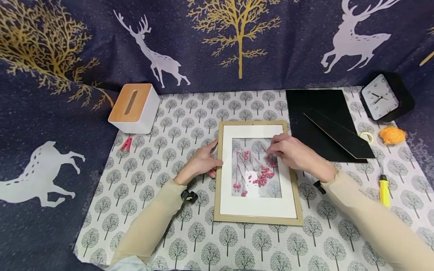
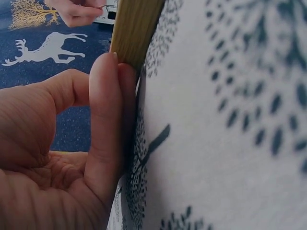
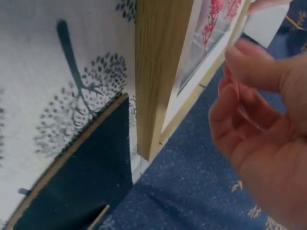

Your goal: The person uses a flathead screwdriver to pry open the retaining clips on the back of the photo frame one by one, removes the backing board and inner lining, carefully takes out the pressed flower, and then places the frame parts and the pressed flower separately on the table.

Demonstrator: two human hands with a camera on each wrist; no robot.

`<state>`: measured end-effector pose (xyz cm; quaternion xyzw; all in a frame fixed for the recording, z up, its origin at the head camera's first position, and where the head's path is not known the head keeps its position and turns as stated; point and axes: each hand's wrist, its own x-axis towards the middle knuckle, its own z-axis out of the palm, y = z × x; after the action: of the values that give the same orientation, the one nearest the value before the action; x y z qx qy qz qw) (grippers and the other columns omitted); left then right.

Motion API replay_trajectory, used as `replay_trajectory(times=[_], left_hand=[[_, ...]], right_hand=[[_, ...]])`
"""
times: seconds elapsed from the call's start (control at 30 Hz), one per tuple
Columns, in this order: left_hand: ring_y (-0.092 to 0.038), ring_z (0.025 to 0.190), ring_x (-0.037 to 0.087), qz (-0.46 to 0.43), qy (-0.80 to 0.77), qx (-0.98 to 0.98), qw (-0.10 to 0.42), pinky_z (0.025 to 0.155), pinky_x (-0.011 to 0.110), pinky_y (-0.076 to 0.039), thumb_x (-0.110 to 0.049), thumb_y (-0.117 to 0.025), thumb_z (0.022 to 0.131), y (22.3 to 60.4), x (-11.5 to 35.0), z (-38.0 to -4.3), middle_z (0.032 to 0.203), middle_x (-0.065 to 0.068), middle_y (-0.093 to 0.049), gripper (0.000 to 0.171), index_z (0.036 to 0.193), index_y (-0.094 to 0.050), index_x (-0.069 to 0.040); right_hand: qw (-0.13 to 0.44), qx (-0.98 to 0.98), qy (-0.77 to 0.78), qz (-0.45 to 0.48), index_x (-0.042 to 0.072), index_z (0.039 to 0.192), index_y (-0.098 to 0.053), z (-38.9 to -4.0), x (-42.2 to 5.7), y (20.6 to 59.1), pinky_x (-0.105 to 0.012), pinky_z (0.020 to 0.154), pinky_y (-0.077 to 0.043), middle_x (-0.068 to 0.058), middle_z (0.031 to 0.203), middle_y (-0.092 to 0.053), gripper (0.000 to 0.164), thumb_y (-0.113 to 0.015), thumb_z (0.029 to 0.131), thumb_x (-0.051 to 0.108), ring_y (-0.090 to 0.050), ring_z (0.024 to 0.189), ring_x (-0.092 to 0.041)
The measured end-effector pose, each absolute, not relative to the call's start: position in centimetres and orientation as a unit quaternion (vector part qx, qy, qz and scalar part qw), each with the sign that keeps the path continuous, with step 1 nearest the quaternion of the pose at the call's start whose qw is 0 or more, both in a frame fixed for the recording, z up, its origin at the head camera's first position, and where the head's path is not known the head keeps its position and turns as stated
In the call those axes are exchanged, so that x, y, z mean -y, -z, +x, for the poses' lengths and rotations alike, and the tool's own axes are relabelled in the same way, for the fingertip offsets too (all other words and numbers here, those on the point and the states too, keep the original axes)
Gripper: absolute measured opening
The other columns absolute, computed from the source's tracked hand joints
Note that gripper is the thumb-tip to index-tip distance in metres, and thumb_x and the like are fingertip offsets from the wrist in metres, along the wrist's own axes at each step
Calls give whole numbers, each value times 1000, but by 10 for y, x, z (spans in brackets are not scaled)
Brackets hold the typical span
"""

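Observation:
A light wooden picture frame (image 1: 257,219) with a white mat (image 1: 257,207) lies on the cloth. Pink dried flower sprigs (image 1: 264,176) are spread in its window. My left hand (image 1: 203,160) holds the frame's left side; in the left wrist view, fingers (image 2: 103,96) meet the wooden edge. Above the window's upper right part, my right hand (image 1: 289,150) has thumb and fingertips together, pinching what looks like a thin flower stem at the sprig below them. The right wrist view shows those fingers (image 3: 240,96) bent close to the frame's surface; the stem is mostly hidden.
Black boards (image 1: 317,109) overlap right of the frame. Beyond them are a black clock (image 1: 381,98), orange yarn (image 1: 392,135), a yellow ring (image 1: 367,137) and a yellow-handled tool (image 1: 384,192). A tissue box (image 1: 132,107) and red clip (image 1: 126,144) sit at the left.

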<state>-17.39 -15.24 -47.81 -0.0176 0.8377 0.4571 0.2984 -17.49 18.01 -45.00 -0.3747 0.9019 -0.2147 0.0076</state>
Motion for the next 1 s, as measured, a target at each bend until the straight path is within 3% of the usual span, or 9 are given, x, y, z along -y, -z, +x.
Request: replay_trajectory(times=[0.27,0.5,1.0], left_hand=[[-71,55,18,-22,-450,-839,306,60,35,-71,-7,-79,96,477,152,-174,87,12,-69,104,176,-15,-23],[-73,59,21,-25,-454,-834,313,63,36,-72,-7,-78,97,477,153,-174,91,14,-69,105,177,-12,-25],[-73,58,23,-16,-457,-836,304,62,37,-72,-6,-78,96,479,154,-174,90,16,-68,105,177,-13,-27]], right_hand=[[70,-888,205,-406,13,100,-86,-182,-176,460,-40,83,-63,-2,99,-70,30,-74,93,-13,-61,98,-20],[51,-871,196,-448,16,91,-85,-189,-174,466,-35,82,-61,1,92,-66,27,-79,90,-11,-59,93,-15],[14,-866,215,-452,22,88,-82,-187,-173,468,-35,82,-60,6,102,-74,17,-83,92,5,-58,98,-12]])
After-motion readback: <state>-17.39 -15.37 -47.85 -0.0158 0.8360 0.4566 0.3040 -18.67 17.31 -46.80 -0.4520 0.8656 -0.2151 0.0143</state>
